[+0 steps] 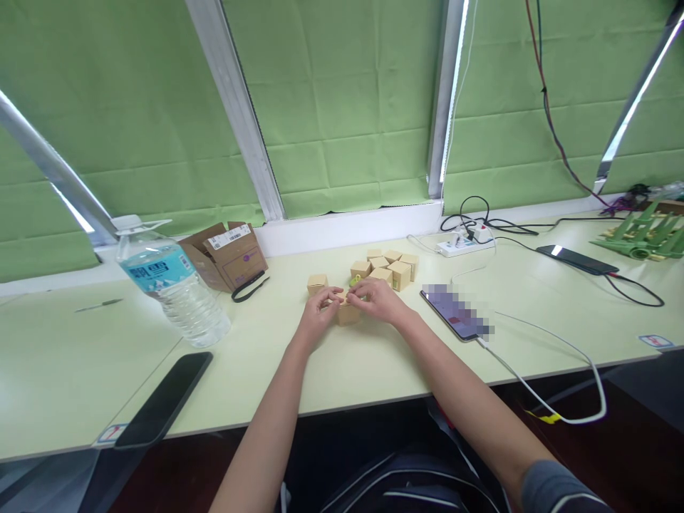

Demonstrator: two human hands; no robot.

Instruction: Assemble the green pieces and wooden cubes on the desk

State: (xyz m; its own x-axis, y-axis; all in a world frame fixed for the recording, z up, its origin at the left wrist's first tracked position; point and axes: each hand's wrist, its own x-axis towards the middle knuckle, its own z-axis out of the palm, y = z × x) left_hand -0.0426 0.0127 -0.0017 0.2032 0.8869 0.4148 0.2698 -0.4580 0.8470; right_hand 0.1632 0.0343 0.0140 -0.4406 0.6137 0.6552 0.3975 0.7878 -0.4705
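Observation:
A small brown cardboard box (349, 315) stands on the table between my two hands. My left hand (319, 313) is closed at its left upper edge, thumb and fingertips together on the box. From the other side my right hand (378, 299) bends over the top of the same box, its fingers pinched there and partly covering it. Just behind the right fingers shows a small yellow-green item (354, 280), too covered to name. One similar small box (317, 284) sits behind my left hand. Several more small boxes (400, 275) are clustered behind my right hand.
Left of me stand a large water bottle (179, 296), an opened carton (235, 260) with a black strap (250, 286), and a dark phone (165, 399). On the right lie a phone (454, 312) on a white cable, a power strip (464, 246) and another phone (577, 260).

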